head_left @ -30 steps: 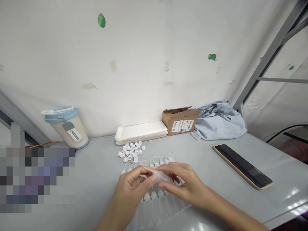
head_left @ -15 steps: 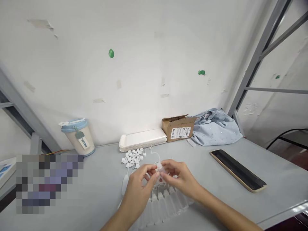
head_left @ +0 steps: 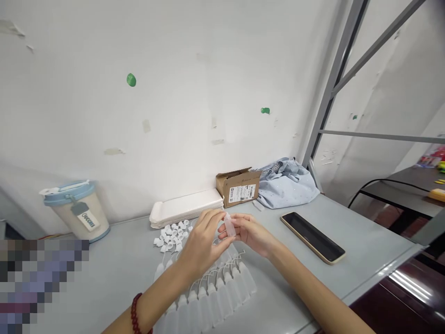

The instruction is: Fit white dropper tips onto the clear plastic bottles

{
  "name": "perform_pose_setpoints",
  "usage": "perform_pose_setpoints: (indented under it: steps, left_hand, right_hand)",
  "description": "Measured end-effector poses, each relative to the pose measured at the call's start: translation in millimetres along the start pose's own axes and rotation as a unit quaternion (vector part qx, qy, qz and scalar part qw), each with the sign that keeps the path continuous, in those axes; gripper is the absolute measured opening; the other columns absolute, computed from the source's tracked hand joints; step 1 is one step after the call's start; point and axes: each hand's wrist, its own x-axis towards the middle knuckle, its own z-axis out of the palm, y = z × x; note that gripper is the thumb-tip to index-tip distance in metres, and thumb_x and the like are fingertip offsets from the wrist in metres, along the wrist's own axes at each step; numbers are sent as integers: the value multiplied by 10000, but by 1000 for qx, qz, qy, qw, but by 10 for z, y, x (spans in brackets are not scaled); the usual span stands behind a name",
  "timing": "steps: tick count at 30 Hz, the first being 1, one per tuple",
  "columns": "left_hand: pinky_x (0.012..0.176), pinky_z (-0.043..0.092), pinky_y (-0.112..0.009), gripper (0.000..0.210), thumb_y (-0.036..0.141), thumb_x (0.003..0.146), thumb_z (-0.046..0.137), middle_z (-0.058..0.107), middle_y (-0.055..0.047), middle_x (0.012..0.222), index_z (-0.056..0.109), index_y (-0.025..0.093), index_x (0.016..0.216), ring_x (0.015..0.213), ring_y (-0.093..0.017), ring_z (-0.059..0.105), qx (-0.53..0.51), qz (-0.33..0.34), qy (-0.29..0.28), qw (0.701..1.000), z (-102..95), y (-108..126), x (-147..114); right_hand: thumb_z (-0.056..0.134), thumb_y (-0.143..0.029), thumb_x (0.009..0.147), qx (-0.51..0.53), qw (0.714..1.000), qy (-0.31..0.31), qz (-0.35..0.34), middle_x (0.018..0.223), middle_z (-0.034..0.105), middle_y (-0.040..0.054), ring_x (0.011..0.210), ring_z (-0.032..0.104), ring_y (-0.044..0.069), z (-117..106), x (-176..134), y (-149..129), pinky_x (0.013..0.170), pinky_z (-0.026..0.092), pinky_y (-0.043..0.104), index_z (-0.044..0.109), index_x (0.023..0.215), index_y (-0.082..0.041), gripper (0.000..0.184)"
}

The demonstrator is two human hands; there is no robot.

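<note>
A small translucent plastic bottle (head_left: 230, 227) stands tilted between my two hands. My left hand (head_left: 201, 239) is closed, its fingertips at the bottle's neck and its thumb near the base. My right hand (head_left: 255, 233) pinches the body from the other side. Below my hands, several similar translucent bottles (head_left: 212, 301) lie side by side in a row, with thin white tubes or straps at their tops. More of them lie partly hidden behind my left forearm. Loose white caps (head_left: 172, 235) are heaped just left of my left hand.
Behind the caps lies a stack of white flat pieces (head_left: 187, 207), beside an opened cardboard box (head_left: 240, 189) and a light blue cloth bundle (head_left: 288, 186). A phone (head_left: 313, 237) rests on the right of the grey table (head_left: 121, 273). A cream-and-blue cup (head_left: 78, 211) stands at left.
The view has turned rightward. My hands have lifted the bottle up from over the row, uncovering more of the lying bottles. The strap that rose above the held bottle no longer shows.
</note>
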Motion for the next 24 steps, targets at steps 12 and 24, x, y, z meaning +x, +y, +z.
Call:
perform_pose_setpoints:
  steps: [12, 24]
  left_hand:
    - [814, 447, -373, 223, 217, 736, 650, 594, -59, 974, 570, 189, 942, 959, -236, 502, -17, -26, -95, 995, 266, 42, 157]
    - [731, 443, -352, 211, 311, 663, 631, 584, -89, 836, 636, 140, 786, 893, -274, 508, 13, -126, -228, 965, 507, 5, 161]
  right_hand:
    - [561, -419, 783, -237, 964, -23, 116, 687, 648, 49, 587, 599, 132, -322, -57, -153, 440, 379, 193, 622, 758, -122, 304]
    - [614, -281, 689, -386, 911, 18, 145, 534, 570, -19, 450, 435, 77, -473, 9, -29, 448, 307, 204, 651, 649, -127, 163]
